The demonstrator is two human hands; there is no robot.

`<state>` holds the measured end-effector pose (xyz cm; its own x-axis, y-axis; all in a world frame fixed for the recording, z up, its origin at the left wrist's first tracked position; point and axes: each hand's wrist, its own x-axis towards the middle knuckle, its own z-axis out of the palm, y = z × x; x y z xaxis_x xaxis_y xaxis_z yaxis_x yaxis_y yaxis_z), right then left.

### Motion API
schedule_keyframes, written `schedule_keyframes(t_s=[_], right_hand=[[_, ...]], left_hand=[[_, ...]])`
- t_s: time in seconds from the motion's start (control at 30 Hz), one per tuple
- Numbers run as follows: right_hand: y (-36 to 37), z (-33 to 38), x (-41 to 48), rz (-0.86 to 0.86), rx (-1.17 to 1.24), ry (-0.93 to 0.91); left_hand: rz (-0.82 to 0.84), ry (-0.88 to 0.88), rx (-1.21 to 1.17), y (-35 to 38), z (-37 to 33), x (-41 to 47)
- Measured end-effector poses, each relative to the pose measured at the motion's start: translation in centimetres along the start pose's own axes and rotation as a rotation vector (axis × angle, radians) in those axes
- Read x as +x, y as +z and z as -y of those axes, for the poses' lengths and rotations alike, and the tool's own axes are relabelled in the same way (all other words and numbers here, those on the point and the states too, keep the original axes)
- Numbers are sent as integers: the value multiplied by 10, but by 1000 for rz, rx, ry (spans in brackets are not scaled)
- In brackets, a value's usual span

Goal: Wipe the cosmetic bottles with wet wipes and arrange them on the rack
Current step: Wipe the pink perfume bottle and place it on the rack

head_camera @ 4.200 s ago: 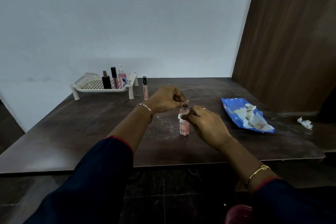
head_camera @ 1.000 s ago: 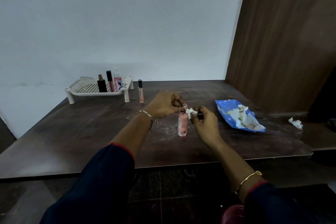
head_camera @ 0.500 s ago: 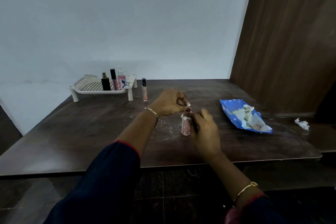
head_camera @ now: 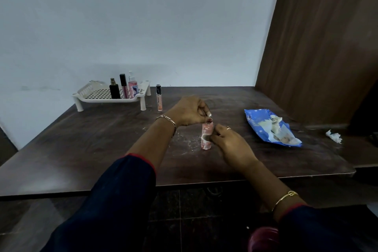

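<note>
A small pink bottle (head_camera: 206, 130) stands upright on the dark wooden table (head_camera: 102, 141), near its middle. My left hand (head_camera: 187, 110) pinches the bottle's top between fingertips. My right hand (head_camera: 229, 145) presses a small piece of wet wipe (head_camera: 205, 138) against the bottle's lower side. A white perforated rack (head_camera: 98, 96) stands at the back left. It holds a black bottle (head_camera: 114, 89), a dark-capped lip gloss tube (head_camera: 124, 86) and a pink pump bottle (head_camera: 133, 86). Another lip gloss tube (head_camera: 159, 98) stands on the table just right of the rack.
A blue wet-wipe pack (head_camera: 270, 127) lies open at the right with wipes spilling out. A crumpled used wipe (head_camera: 333, 135) sits at the far right. White specks dot the table around the pink bottle. A brown wooden panel (head_camera: 319, 43) rises at the right; a white wall stands behind.
My right hand has slid the wipe from the bottle's top down to its lower side. My left hand has stayed on the bottle's top.
</note>
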<state>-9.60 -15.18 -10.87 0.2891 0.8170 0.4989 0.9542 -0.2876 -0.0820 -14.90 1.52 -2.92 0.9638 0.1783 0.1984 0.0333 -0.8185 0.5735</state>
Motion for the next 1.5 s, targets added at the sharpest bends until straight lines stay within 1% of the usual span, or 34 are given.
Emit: schedule_keyframes(t_s=[0.13,0.27,0.4,0.47,0.53,0.6,0.63,0.7,0.77,0.83,0.9,1.1,1.2,1.33,1.5], right_hand=[[5,-2,0,90,-22,-28],[9,1,-6,152,-109,-67],[13,5,-3,160,-157,-59],[15,4,0,193,-144,-49],[14,-1,0,179,-56,-2],[10,-6,-2,97,102,82],[9,-9,-4,24,176,119],[4,-13,-7,-135,246,187],[0,-15,-7,-262,244,227],[-4,-14,-5,-355,221,222],[-6,-12,0,-394,176,174],[-8,-10,3,-339,74,9],[-6,-13,2,-305,54,-15],[1,-12,-3,-166,22,-57],[-1,-13,-2,-79,45,-72]], left_hand=[[5,1,-6,-1,-1,-1],[13,2,-10,-1,-2,-1],[18,3,-9,-2,-3,-1],[21,5,5,-2,-3,-1],[5,15,29,-1,-5,-1],[-24,29,63,0,-7,-2],[-39,37,70,1,-7,-3],[-55,48,46,3,-7,-5],[-65,59,19,5,-6,-5],[-66,59,38,6,-8,-5],[-62,53,57,7,-10,-4],[-46,44,21,6,-7,1],[-42,26,-8,6,-6,3],[-42,8,7,4,-2,5],[0,-16,-36,1,0,7]])
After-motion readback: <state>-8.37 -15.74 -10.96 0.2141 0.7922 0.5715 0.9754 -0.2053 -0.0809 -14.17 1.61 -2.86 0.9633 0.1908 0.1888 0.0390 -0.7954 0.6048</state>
